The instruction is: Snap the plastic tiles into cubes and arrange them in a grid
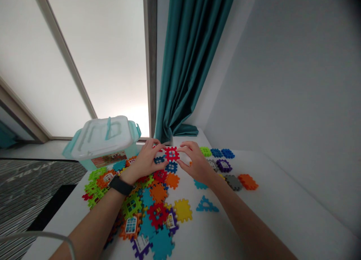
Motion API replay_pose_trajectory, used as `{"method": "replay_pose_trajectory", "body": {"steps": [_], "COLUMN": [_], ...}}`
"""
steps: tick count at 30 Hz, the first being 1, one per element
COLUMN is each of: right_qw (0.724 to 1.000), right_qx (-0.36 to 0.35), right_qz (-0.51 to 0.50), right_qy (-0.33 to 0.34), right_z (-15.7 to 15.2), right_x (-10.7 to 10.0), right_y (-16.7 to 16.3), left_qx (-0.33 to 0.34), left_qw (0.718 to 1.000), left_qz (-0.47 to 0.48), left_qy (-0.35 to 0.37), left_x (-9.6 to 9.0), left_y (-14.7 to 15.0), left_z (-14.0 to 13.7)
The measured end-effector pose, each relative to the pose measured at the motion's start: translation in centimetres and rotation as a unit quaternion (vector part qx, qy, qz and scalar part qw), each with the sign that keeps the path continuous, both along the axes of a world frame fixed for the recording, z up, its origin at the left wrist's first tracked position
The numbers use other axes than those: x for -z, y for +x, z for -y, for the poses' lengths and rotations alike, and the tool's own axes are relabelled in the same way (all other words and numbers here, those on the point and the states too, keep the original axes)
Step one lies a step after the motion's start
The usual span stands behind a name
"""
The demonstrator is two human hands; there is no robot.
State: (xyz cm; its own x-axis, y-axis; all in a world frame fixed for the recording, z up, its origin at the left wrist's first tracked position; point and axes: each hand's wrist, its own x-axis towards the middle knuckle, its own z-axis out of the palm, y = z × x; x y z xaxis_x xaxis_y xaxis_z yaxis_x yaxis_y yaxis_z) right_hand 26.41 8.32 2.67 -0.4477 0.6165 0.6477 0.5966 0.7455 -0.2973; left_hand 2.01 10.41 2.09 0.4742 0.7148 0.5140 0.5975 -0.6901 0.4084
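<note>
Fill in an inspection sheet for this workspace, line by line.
Surface: white tabletop, toothed plastic pieces spread across it.
Job's things: red windowed piece held between both hands; overlapping mixed-colour pieces mostly left of centre; blue triangle lying apart; orange piece at far right.
Clutter: lidded storage box behind the pile's left side.
Grippers: bare left hand and right hand, fingertips at the red piece's edges; dark-banded watch on left wrist.
Cables: pale cord curving through lower left; ends out of view.
Surroundings: teal curtain, grey wall, bright panels.

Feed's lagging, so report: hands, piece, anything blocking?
Left hand, right hand: both on red piece, opposite sides. Blue pieces close by; none covering it.
</note>
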Motion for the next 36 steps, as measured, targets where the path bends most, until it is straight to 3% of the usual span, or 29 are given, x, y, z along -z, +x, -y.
{"method": "replay_pose_trajectory", "body": {"steps": [4,19,36], "right_qw": [0.999,0.998,0.993], "right_qx": [0.027,0.039,-0.009], "right_qz": [0.034,0.043,0.114], "right_qy": [-0.012,0.026,-0.003], "right_z": [-0.2,-0.6,0.3], "right_x": [0.6,1.0,0.4], "right_y": [0.1,0.3,0.7], "left_qx": [-0.013,0.0,-0.003], "left_qw": [0.996,0.992,0.993], "left_qz": [-0.048,-0.054,-0.097], "left_qy": [0.075,0.112,0.072], "left_x": [0.2,0.4,0.3], "left_y": [0.2,0.4,1.2], "left_z": [0.1,0.1,0.9]}}
